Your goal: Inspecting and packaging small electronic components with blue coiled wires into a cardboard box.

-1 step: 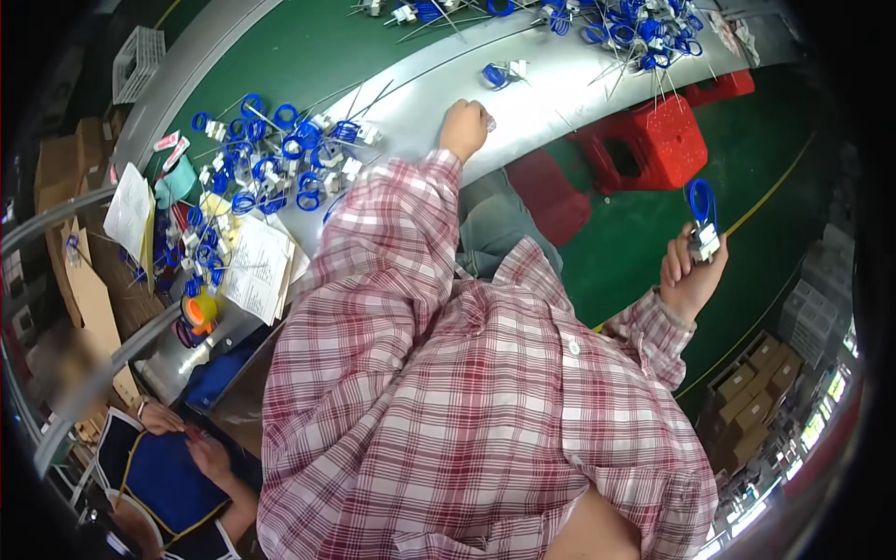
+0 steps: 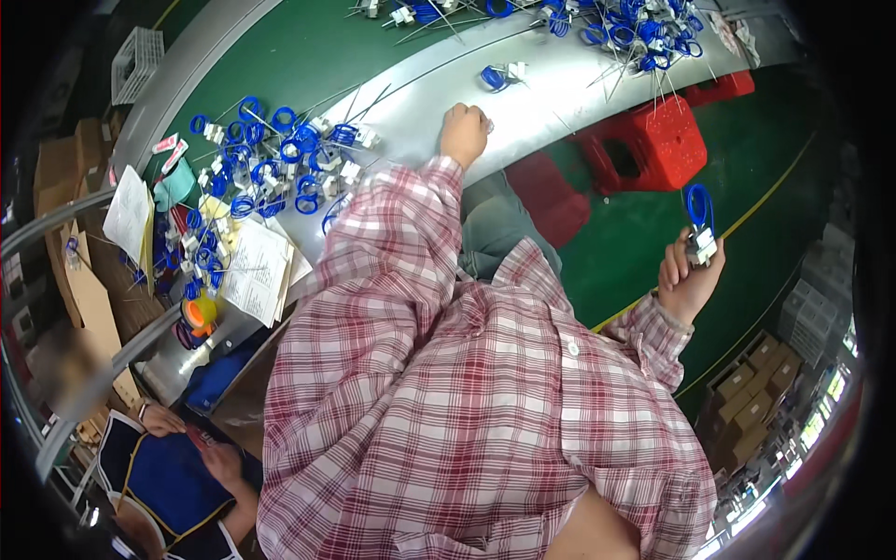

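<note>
My left hand [image 2: 464, 136] is closed, knuckles up, at the near edge of the shiny metal bench. A small, clear, pale bit [image 2: 489, 125] shows at its fingertips, too small to name. Off to the right, away from the bench, my right hand [image 2: 689, 280] grips a white connector with a coiled blue cable [image 2: 700, 245], its blue loop standing up above the fingers. Just beyond my left hand lies another blue coil with a white connector [image 2: 502, 75]. To the left is a big heap of such coiled cables [image 2: 280, 154] with thin metal probes.
A second heap of blue cables [image 2: 644, 37] lies at the far right of the bench. Red plastic stools [image 2: 667, 140] stand against its near side. Printed sheets [image 2: 254, 266], a teal cup [image 2: 175, 185] and orange tape [image 2: 198, 313] are at left. A co-worker [image 2: 177, 476] sits at lower left.
Hardly anything differs. My left hand sits slightly nearer to me, and the connector in my right hand has shifted very slightly left.
</note>
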`<state>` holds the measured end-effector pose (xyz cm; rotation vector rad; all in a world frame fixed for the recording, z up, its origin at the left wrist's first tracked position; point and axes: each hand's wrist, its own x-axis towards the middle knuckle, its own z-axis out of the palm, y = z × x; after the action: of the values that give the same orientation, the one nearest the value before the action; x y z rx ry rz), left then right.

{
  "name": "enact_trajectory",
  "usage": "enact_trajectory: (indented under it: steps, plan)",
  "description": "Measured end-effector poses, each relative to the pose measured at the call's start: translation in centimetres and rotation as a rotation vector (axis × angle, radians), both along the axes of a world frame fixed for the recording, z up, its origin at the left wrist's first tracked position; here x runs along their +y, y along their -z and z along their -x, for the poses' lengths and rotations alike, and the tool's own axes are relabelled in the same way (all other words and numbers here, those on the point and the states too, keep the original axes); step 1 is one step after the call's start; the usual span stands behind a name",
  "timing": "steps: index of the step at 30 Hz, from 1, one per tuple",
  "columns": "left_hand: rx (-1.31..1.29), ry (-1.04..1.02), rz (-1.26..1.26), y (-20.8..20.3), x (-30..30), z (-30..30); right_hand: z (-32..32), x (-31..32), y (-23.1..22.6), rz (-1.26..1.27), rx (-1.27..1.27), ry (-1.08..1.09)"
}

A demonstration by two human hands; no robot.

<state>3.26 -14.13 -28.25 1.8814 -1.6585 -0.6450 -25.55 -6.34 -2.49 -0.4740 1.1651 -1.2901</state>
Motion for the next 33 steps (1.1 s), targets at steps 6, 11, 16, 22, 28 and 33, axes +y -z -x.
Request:
enact_trajectory:
  steps: [6,11,16,22,28,33]
  plan:
    - [-0.167,-0.125,0.067,-1.3,-0.1,2.4,-3.6,-4.9,0.3,-0.042,0.071,-0.059]
    - [0.337,-0.353,-0.080,-8.7,3.2,-0.1,-15.2,-8.1,1.8,0.006,0.171,-0.429]
    - [0.548,-0.376,-0.037,-27.0,21.9,-6.5,-28.8,-4.4,5.6,0.273,0.219,-1.054]
    - [-0.195,-1.383,-0.289,-26.8,44.1,-8.2,-40.0,3.9,13.9,0.864,0.655,-1.374]
    - [-0.064,-1.355,-0.793,-9.2,56.0,-8.4,-46.0,8.7,20.5,1.411,1.024,-1.340]
    - [-0.142,-1.244,-0.500,3.5,56.9,-9.6,-48.4,10.4,21.9,1.433,1.275,-1.382]
